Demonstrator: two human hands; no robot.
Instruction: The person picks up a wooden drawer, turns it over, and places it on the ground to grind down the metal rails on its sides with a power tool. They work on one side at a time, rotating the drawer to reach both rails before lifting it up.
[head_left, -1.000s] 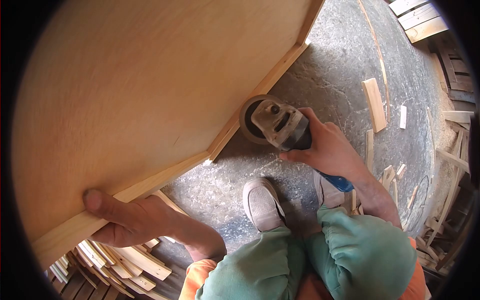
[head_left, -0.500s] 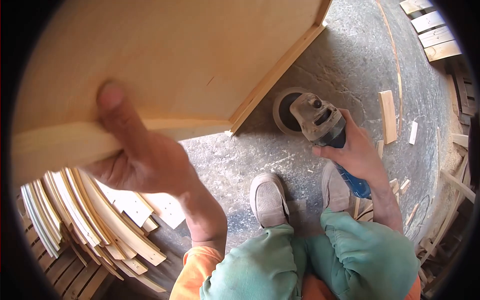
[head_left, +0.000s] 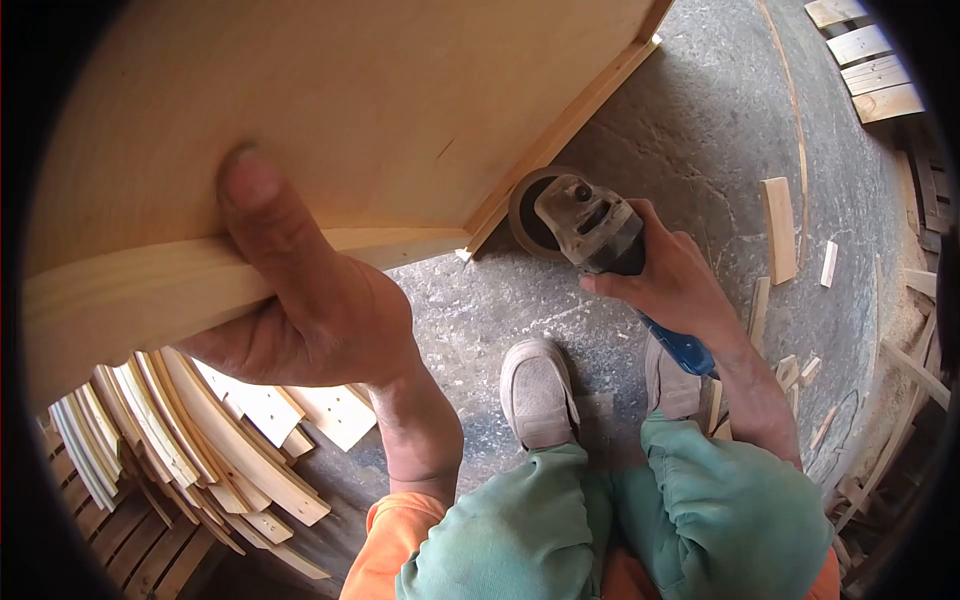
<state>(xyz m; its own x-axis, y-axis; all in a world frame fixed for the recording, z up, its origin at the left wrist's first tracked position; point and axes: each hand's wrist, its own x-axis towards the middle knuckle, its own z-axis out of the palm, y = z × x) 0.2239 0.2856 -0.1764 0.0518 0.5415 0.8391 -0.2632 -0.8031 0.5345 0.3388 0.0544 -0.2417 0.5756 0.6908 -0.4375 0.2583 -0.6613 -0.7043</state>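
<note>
My left hand (head_left: 310,300) grips the near edge of a large wooden panel (head_left: 360,110), thumb flat on its face and fingers curled beneath the rim. A wooden strip frames the panel along its edges. In my right hand (head_left: 680,270) is an angle grinder (head_left: 590,220) with a grey metal head and a blue body. Its round disc (head_left: 530,215) is right at the framed right edge of the panel, close to the corner. Part of the grinder's body is hidden by my fingers.
Curved wooden strips (head_left: 215,430) lie stacked on slats at the lower left. Loose wood offcuts (head_left: 778,230) are scattered over the concrete floor (head_left: 690,130) at right. A slatted pallet (head_left: 870,70) stands at the upper right. My shoes (head_left: 540,392) are just below the grinder.
My right hand has moved the grinder left and slightly up, bringing its disc to the panel's edge. My left hand and the panel's near edge have shifted slightly.
</note>
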